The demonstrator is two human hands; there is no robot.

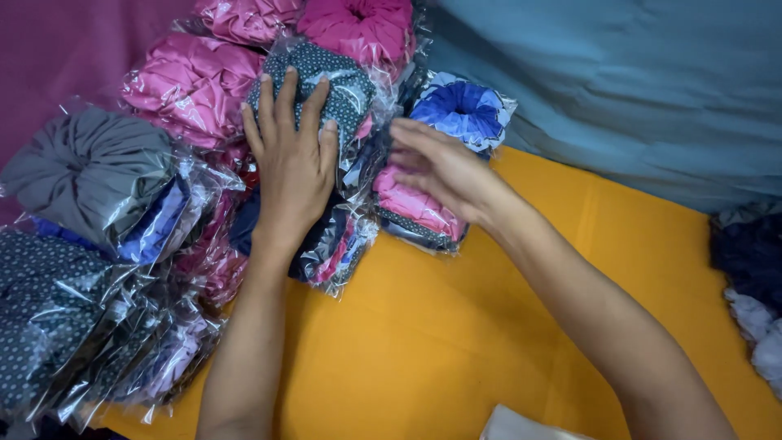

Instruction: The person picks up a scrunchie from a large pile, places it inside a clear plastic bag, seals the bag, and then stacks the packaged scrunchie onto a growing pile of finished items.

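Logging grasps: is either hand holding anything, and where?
Nothing gripped: left hand lies flat on the dotted packet; right hand hovers blurred above the pink packet.

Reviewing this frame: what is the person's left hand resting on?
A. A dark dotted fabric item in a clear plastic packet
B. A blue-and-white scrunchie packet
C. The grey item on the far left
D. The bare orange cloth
A: the left hand lies flat, fingers spread, on the dark dotted packet in the pile, while the right hand hovers over a pink packet beside it.
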